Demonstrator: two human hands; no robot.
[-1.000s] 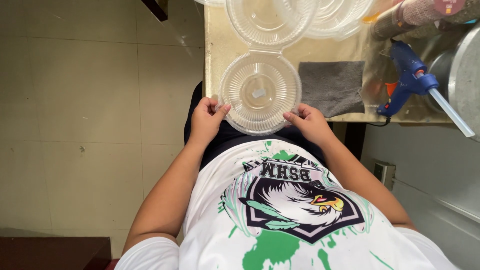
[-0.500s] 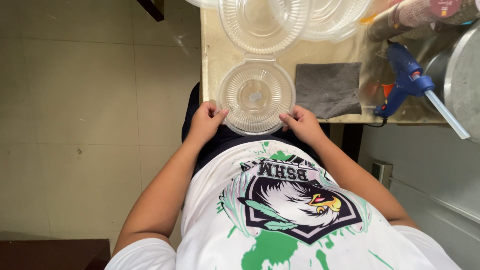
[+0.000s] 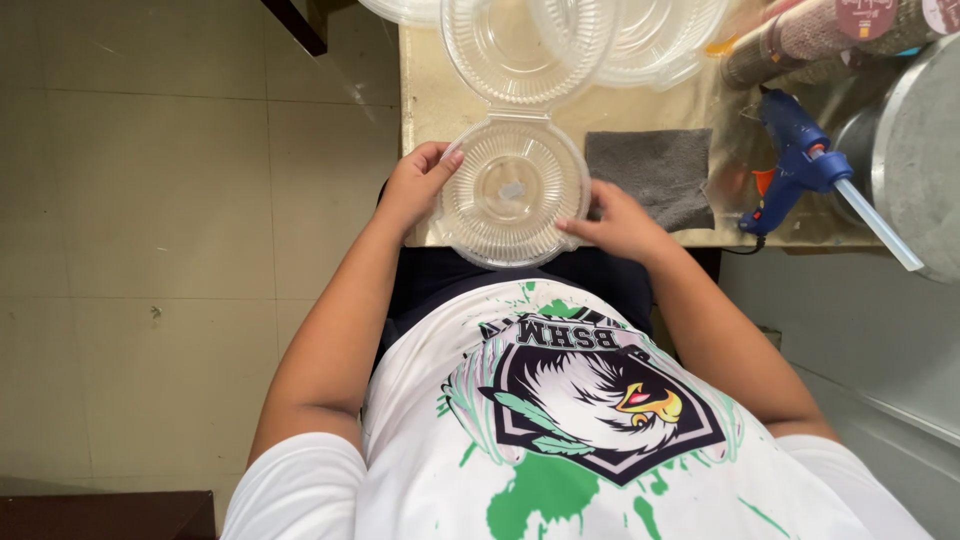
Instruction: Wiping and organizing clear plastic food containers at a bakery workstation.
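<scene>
Head view: left hand point(image 3: 415, 185) and right hand point(image 3: 620, 220) grip opposite rims of clear hinged container point(image 3: 515, 190), fingers curled on it; lid point(image 3: 525, 40) lies open. Judged step: steadying the base; closing would call for folding the lid over.

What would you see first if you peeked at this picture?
Probably the clear round hinged container lying open at the table's near edge, with the left hand and right hand gripping its sides. Next, the bright blue glue gun to the right, beside a grey cloth.
</scene>
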